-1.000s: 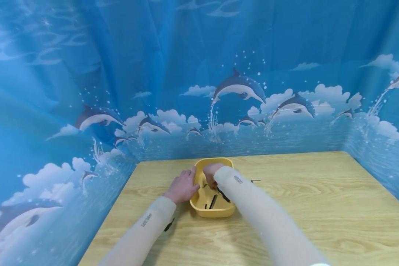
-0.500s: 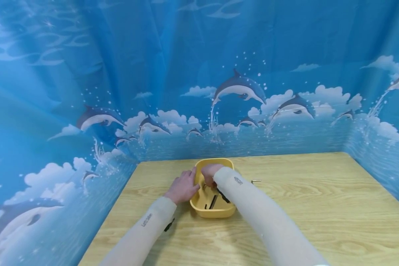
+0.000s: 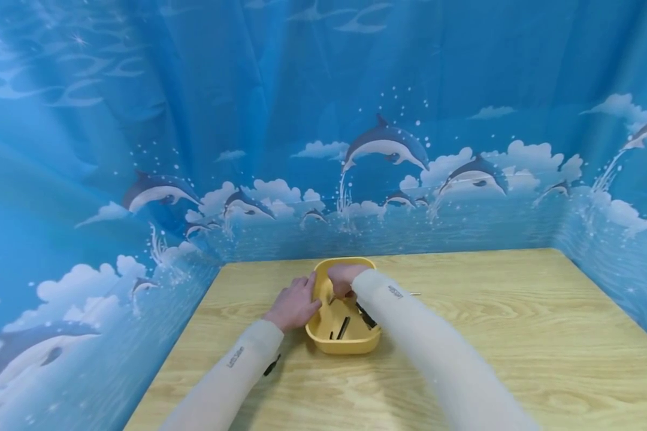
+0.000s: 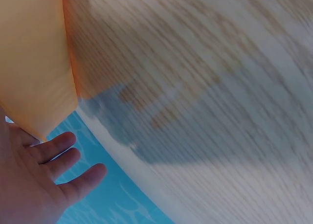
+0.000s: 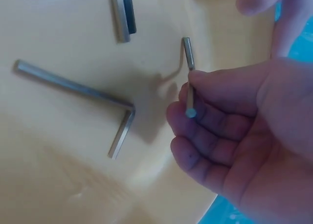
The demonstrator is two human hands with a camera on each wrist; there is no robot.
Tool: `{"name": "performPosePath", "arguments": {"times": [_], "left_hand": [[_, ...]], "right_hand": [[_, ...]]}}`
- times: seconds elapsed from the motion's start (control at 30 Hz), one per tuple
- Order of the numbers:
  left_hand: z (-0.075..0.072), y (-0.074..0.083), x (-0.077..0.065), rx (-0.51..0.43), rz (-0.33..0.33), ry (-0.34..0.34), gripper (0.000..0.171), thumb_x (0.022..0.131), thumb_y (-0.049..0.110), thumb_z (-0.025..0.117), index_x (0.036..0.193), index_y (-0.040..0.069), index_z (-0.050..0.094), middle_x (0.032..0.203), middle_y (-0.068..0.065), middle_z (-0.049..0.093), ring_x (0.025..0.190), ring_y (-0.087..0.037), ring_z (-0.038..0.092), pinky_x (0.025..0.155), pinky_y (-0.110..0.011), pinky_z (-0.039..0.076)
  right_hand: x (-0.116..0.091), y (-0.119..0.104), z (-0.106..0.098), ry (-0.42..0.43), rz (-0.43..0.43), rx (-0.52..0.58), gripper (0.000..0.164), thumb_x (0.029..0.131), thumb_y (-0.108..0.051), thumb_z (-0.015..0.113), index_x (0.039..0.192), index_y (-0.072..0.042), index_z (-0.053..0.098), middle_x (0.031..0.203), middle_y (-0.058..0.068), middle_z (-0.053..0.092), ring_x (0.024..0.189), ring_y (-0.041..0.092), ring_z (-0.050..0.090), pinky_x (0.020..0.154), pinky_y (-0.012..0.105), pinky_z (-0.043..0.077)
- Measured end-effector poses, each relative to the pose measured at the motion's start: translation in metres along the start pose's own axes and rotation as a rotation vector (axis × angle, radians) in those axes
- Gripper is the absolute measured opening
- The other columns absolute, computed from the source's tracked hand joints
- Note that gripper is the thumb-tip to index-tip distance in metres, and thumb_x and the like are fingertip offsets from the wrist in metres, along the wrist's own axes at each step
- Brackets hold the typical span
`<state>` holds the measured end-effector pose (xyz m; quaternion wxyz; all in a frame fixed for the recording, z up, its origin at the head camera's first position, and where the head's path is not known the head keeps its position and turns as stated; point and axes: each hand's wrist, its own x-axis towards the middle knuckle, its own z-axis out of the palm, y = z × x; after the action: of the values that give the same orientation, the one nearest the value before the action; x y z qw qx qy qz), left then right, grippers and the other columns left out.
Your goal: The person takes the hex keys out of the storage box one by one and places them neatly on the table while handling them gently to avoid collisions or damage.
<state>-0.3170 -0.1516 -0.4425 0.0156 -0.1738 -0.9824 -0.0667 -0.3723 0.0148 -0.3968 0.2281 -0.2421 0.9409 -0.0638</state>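
A yellow bin (image 3: 350,346) stands near the table's back edge. My left hand (image 3: 293,304) rests against its left rim, fingers extended along the outside in the left wrist view; the thumb is hidden there. Inside the bin, my right hand (image 5: 239,126) pinches a small metal hex key (image 5: 189,55) between thumb and fingers. Its far end stands up past the thumb. An L-shaped hex key (image 5: 73,85) lies on the bin floor beside the hand. Part of another metal bar (image 5: 120,16) shows farther up. In the head view, the right hand's fingertips are hidden.
Right of the bin, the tip of a metal key (image 3: 416,294) shows past the right sleeve (image 3: 410,311) on the wooden table (image 3: 517,323). Dark bars (image 3: 343,328) lie in the bin's near end. A blue dolphin-print curtain (image 3: 280,149) surrounds the table's back and sides.
The right wrist and sleeve have shifted slightly to the right, covering more of the key on the table. The left hand keeps its place on the rim.
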Motion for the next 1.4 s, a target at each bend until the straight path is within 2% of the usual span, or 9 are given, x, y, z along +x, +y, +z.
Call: {"name": "performPosePath", "arguments": {"times": [0.23, 0.4, 0.5, 0.6, 0.73, 0.9, 1.0, 1.2, 1.4], "left_hand": [[0.0, 0.001, 0.001, -0.01, -0.025, -0.035, 0.074, 0.102, 0.039, 0.049, 0.162, 0.007, 0.019, 0.156, -0.02, 0.041, 0.144, -0.035, 0.038, 0.112, -0.057, 0.04], [0.001, 0.002, 0.002, -0.008, -0.029, -0.038, 0.074, 0.102, 0.039, 0.049, 0.162, 0.007, 0.019, 0.156, -0.02, 0.041, 0.144, -0.035, 0.039, 0.111, -0.056, 0.041], [0.003, 0.003, 0.002, -0.007, -0.034, -0.035, 0.074, 0.102, 0.04, 0.05, 0.161, 0.007, 0.02, 0.155, -0.02, 0.042, 0.143, -0.035, 0.04, 0.111, -0.056, 0.041], [0.007, 0.003, 0.001, -0.002, -0.035, -0.039, 0.075, 0.101, 0.041, 0.049, 0.161, 0.007, 0.021, 0.154, -0.02, 0.043, 0.142, -0.035, 0.041, 0.111, -0.055, 0.041], [0.013, 0.003, -0.002, 0.006, -0.021, -0.034, 0.075, 0.1, 0.04, 0.051, 0.16, 0.005, 0.023, 0.152, -0.021, 0.045, 0.14, -0.035, 0.043, 0.109, -0.055, 0.043], [0.014, 0.005, -0.002, 0.008, -0.011, -0.012, 0.074, 0.099, 0.038, 0.053, 0.16, 0.004, 0.025, 0.149, -0.021, 0.048, 0.138, -0.036, 0.045, 0.107, -0.055, 0.045], [0.012, 0.005, 0.0, 0.003, -0.013, -0.014, 0.074, 0.1, 0.038, 0.053, 0.16, 0.005, 0.025, 0.15, -0.021, 0.047, 0.139, -0.036, 0.044, 0.108, -0.056, 0.044], [0.0, 0.004, -0.003, 0.001, -0.017, -0.03, 0.073, 0.102, 0.038, 0.051, 0.16, 0.004, 0.022, 0.153, -0.022, 0.043, 0.142, -0.037, 0.041, 0.11, -0.057, 0.042], [-0.004, 0.003, -0.001, 0.023, -0.01, -0.017, 0.073, 0.101, 0.037, 0.052, 0.159, 0.003, 0.024, 0.151, -0.022, 0.046, 0.14, -0.037, 0.043, 0.108, -0.057, 0.044]], "right_hand": [[-0.006, 0.01, -0.002, 0.02, -0.079, 0.028, 0.028, 0.082, 0.013, 0.055, 0.069, -0.012, 0.056, 0.056, -0.001, 0.045, 0.044, 0.009, 0.033, 0.041, 0.023, 0.031], [-0.016, 0.017, -0.005, 0.028, -0.156, 0.103, 0.019, 0.084, 0.007, 0.057, 0.074, -0.006, 0.066, 0.054, -0.003, 0.05, 0.045, 0.008, 0.036, 0.043, 0.022, 0.031], [-0.024, 0.02, -0.007, 0.034, -0.182, 0.098, 0.014, 0.088, 0.0, 0.06, 0.082, 0.001, 0.073, 0.056, -0.002, 0.054, 0.047, 0.008, 0.04, 0.046, 0.022, 0.034], [-0.035, 0.023, -0.007, 0.037, -0.205, 0.1, 0.017, 0.094, -0.007, 0.061, 0.093, 0.0, 0.077, 0.065, 0.002, 0.064, 0.053, 0.008, 0.048, 0.052, 0.023, 0.041], [-0.052, 0.028, -0.004, 0.068, -0.255, 0.14, 0.015, 0.096, -0.011, 0.063, 0.094, -0.008, 0.077, 0.077, 0.007, 0.071, 0.06, 0.01, 0.055, 0.062, 0.026, 0.049], [-0.073, 0.042, -0.003, 0.126, -0.272, 0.187, 0.015, 0.094, -0.01, 0.065, 0.084, -0.016, 0.074, 0.075, 0.0, 0.069, 0.061, 0.01, 0.055, 0.064, 0.028, 0.049], [-0.085, 0.052, -0.003, 0.151, -0.281, 0.22, 0.014, 0.094, -0.011, 0.064, 0.085, -0.018, 0.073, 0.078, -0.002, 0.068, 0.065, 0.01, 0.057, 0.065, 0.028, 0.05], [-0.103, 0.072, -0.003, 0.182, -0.323, 0.302, 0.012, 0.096, -0.011, 0.062, 0.089, -0.011, 0.072, 0.075, 0.001, 0.066, 0.06, 0.011, 0.054, 0.063, 0.029, 0.05], [-0.118, 0.09, -0.003, 0.243, -0.305, 0.361, 0.01, 0.095, -0.009, 0.061, 0.094, -0.004, 0.07, 0.073, 0.002, 0.063, 0.059, 0.012, 0.053, 0.061, 0.029, 0.048]]}}
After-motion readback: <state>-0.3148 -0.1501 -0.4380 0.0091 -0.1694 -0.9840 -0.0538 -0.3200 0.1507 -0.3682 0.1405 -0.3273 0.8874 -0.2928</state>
